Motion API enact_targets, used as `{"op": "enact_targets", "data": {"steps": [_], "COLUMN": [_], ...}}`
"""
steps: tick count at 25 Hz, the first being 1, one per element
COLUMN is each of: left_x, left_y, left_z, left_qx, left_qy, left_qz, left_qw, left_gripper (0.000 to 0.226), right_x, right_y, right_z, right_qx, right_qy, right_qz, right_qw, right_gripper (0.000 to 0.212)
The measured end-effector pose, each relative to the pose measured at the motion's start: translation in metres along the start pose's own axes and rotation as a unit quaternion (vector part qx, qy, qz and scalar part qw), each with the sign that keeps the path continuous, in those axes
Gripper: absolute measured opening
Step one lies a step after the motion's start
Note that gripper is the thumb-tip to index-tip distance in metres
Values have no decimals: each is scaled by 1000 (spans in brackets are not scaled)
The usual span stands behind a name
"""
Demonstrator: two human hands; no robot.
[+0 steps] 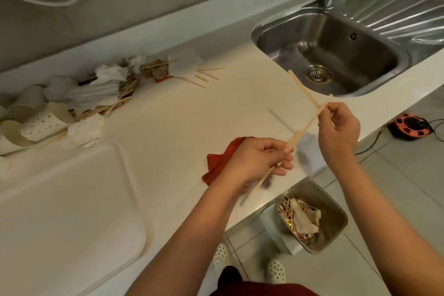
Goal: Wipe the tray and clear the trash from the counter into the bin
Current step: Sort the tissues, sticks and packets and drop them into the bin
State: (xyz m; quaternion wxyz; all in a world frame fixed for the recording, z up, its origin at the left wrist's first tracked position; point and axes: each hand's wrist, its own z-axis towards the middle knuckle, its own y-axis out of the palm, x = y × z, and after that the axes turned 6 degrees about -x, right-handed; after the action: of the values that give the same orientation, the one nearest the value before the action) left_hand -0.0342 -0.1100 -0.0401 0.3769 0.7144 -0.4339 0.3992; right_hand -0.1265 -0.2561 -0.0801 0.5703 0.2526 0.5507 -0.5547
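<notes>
1. Both bare forearms reach forward over the white stone counter (182, 113); the left hand (254, 158) has its fingers curled round thin pale wooden sticks (305, 125), and the right hand (337, 125) pinches the upper end of one stick between thumb and fingertips.
2. Beneath the left hand lies a crumpled red cloth (216, 163) on the counter, not being used at this moment.
3. To the left of that cloth sits the large white plastic tray (72, 211); its surface looks bare, so wiping may be done, though the picture cannot confirm it.
4. Beyond the tray, towards the wall, a heap of trash (96, 94) remains: paper cups, crumpled white tissues, more wooden sticks and a reddish wrapper.
5. Below the counter edge, right of the cloth, a small grey metal bin (334, 209) stands on the floor with tissues and sticks in it, so some trash is already cleared.
6. Judged from this, clearing is partway: the held sticks are near the bin, and most of the heap is left.
7. Right of the heap is the steel sink (331, 55).
</notes>
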Motion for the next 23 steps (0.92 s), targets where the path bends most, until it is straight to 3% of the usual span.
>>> {"op": "enact_targets", "data": {"steps": [3, 9, 11, 15, 18, 19, 21, 23], "left_x": [-23, -88, -115, -166, -199, -207, -220, -224], "left_y": [48, 120, 130, 135, 126, 124, 120, 119], "left_z": [7, 31, 38, 45, 48, 49, 55, 64], "left_qx": [-48, -93, -92, -40, 49, 70, 86, 86], "left_qy": [-21, -100, -148, -281, -383, -401, -417, -419], "left_qz": [13, 78, 69, 56, 24, 26, 50, 64], "left_qw": [999, 987, 982, 957, 922, 913, 903, 902], "left_gripper": [11, 20, 20, 16, 16, 11, 21, 29], "right_x": [25, 83, 115, 188, 226, 232, 239, 235], "right_y": [-48, -116, -129, -149, -151, -150, -144, -136], "right_z": [-12, -42, -64, -130, -179, -190, -198, -191], "right_qx": [40, 169, 177, 111, -35, -87, -137, -148], "right_qy": [-11, 61, 95, 257, 401, 442, 490, 494], "right_qz": [21, 66, 88, 75, -43, -92, -144, -165], "right_qw": [999, 982, 976, 957, 914, 888, 849, 841], "right_gripper": [18, 22, 22, 24, 23, 23, 22, 25]}}
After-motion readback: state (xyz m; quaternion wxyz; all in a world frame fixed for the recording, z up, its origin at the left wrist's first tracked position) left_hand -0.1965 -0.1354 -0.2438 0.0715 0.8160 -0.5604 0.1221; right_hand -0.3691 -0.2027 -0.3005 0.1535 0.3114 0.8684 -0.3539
